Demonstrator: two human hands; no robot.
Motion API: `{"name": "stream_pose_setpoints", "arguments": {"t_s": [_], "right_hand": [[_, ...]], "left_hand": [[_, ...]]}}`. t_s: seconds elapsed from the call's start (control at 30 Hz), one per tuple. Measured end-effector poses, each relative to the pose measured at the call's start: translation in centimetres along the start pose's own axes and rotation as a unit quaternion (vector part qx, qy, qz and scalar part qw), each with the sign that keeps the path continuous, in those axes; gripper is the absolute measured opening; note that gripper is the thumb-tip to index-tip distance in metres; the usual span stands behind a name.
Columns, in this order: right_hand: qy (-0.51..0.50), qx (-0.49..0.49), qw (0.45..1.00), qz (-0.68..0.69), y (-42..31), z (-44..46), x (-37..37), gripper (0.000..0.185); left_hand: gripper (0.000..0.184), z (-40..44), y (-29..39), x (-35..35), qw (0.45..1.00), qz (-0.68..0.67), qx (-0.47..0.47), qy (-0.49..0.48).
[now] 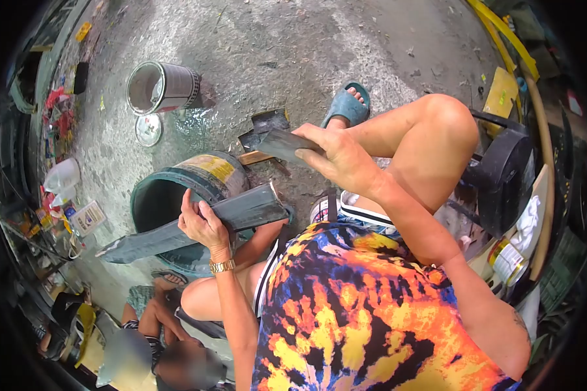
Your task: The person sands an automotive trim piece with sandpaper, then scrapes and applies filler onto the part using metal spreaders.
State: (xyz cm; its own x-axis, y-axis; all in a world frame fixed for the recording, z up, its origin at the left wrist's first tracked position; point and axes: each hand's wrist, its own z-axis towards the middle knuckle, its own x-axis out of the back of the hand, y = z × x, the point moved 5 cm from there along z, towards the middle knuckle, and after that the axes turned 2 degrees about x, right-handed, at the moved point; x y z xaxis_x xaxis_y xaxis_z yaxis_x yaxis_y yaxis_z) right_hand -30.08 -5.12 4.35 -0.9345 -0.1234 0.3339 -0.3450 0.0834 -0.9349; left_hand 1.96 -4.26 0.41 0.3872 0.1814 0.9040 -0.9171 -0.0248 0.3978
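Note:
A long dark grey panel (150,242) with a worn, pointed left end lies across the mouth of a dark green tub (238,171) that has a yellow label. My left hand (203,225), with a gold watch at the wrist, grips the panel near its middle, the index finger raised. In my right hand (339,156), a flat dark grey sheet (287,144) resembling sandpaper is pinched between thumb and fingers. It is held above the floor, apart from the panel. A wooden stick (254,158) shows between the tub and the sheet.
A paint can (182,86) and its round lid (149,130) are on the wet concrete floor. Black sheet pieces (270,121) lie near my sandalled foot (349,104). Clutter lines the left side, a white jug (62,176) included. Another person (166,313) sits at lower left.

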Motion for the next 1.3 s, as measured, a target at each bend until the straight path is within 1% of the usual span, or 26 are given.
{"name": "stream_pose_setpoints", "arguments": {"t_s": [0.03,0.1,0.2,0.3,0.4,0.7,0.8,0.9,1.1,1.2,1.3], "right_hand": [[0.006,0.000,1.000,0.007,0.2,-0.2,-0.1,0.024],[0.014,0.000,1.000,0.024,0.8,-0.3,-0.2,0.024],[-0.047,0.041,0.998,0.031,0.6,0.0,-1.0,0.023],[-0.082,0.062,0.995,0.001,-0.2,0.4,-1.3,0.021],[-0.060,0.099,0.993,0.032,-0.1,0.3,-1.7,0.016],[-0.083,0.080,0.993,0.030,-0.4,0.1,-1.8,0.013],[-0.097,0.082,0.992,0.000,-0.4,0.0,-1.8,0.019],[-0.137,0.054,0.985,-0.092,0.0,0.0,-1.6,0.019],[-0.089,0.020,0.990,-0.110,2.1,0.1,-1.6,0.014],[-0.062,-0.002,0.993,-0.097,2.1,0.4,-1.1,0.022],[0.003,0.008,0.997,-0.072,2.2,0.4,-0.6,0.025]], "left_hand": [[0.041,0.1,-0.1,0.0,1.000,-0.003,0.012,-0.009],[0.042,0.2,-0.1,0.0,1.000,0.001,0.004,-0.001],[0.042,0.2,-0.4,-0.1,1.000,0.003,-0.002,0.004],[0.042,0.2,-0.8,-0.4,1.000,0.004,-0.012,0.004],[0.042,0.2,-0.6,-0.4,1.000,0.007,-0.014,0.000],[0.041,0.2,-0.6,-0.3,1.000,0.016,-0.018,0.004],[0.041,0.1,-0.5,-0.3,1.000,0.018,-0.016,0.005],[0.041,0.1,-0.5,-0.3,1.000,0.017,-0.015,0.009],[0.042,0.1,-0.8,-0.5,1.000,0.010,-0.013,0.001],[0.042,0.1,-0.6,-0.4,1.000,0.010,-0.012,-0.003],[0.043,0.3,-0.6,-0.4,1.000,0.000,-0.008,-0.011]]}}
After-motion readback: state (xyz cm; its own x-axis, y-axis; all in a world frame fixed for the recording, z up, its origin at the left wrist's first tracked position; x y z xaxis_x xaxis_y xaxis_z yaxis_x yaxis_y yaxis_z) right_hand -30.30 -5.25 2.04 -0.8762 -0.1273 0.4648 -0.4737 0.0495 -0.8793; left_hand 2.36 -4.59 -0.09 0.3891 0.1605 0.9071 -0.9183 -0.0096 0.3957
